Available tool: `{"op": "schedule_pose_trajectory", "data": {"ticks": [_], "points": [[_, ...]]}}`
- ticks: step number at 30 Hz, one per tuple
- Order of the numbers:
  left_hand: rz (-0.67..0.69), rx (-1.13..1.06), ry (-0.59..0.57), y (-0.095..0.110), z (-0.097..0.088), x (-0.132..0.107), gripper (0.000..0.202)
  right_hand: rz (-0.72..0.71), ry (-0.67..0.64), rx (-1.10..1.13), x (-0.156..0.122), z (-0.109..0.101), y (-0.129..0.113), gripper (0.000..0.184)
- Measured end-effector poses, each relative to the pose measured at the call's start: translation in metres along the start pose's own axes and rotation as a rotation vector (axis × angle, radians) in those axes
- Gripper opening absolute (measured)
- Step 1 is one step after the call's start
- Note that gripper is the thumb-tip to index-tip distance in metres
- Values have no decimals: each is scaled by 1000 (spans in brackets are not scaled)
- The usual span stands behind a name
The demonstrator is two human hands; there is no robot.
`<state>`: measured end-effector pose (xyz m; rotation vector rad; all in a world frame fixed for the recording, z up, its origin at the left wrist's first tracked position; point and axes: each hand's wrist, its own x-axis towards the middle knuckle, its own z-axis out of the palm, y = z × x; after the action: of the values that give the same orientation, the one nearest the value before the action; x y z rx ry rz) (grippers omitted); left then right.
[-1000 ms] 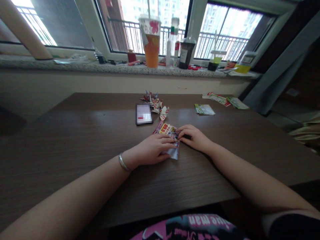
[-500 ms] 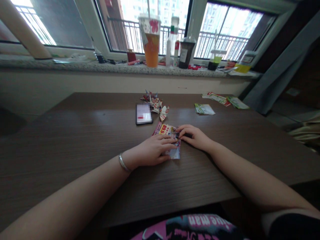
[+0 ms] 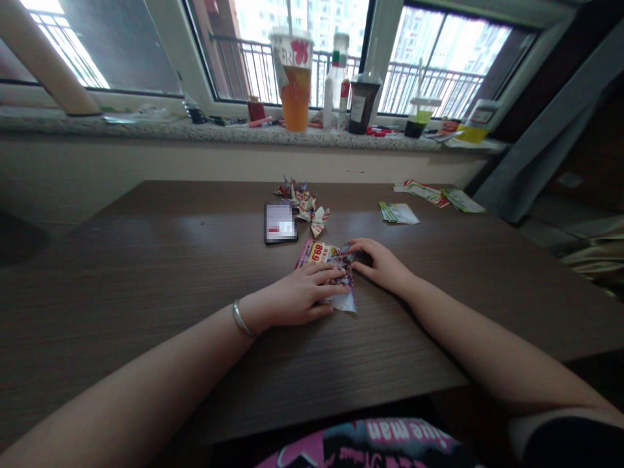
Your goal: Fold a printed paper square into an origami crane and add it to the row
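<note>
Left hand (image 3: 297,296): fingers stretched out and close together, palm down, lying flat across the lower half of a folded flyer (image 3: 322,252). Nothing is gripped; the hand just presses on the paper. The fingertips reach the flyer's right edge.

Right hand (image 3: 383,266): fingers loosely curved, tips at the flyer's upper right corner and touching the paper. The thumb is hidden under the hand, so it can't be told whether the corner is pinched or only touched.

Flyer: glossy and colourful, with a yellow price patch on the far end. It lies flat on the table (image 3: 146,273), right in front of the person, between the two hands. A pale corner sticks out below the left fingers.

A silver bracelet (image 3: 241,318) sits on the left wrist.

Just beyond the flyer is a phone (image 3: 280,222), face up. Beside it is a small heap of folded paper cranes (image 3: 305,201). Farther right, well apart, is a stack of flyers (image 3: 398,212), with more loose sheets (image 3: 429,193) near the table's far edge.

On the windowsill (image 3: 146,130) behind stand an orange drink cup (image 3: 295,78), a white bottle (image 3: 336,81), a dark drink cup (image 3: 363,101) and a green drink cup (image 3: 420,117).
</note>
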<state>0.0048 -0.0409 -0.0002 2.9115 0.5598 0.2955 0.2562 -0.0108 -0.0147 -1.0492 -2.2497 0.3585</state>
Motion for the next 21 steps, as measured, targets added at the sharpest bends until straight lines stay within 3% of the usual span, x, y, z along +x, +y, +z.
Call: {"op": "schedule_pose_trajectory", "data": {"ticks": [10,21], "points": [[-62,37,-54,0,1,-1,48,-29,29,-47,2,-2,-7,10],[-75,39,-5,1,2,-2,44,-5,150,-45,0,-3,-16,3]]}}
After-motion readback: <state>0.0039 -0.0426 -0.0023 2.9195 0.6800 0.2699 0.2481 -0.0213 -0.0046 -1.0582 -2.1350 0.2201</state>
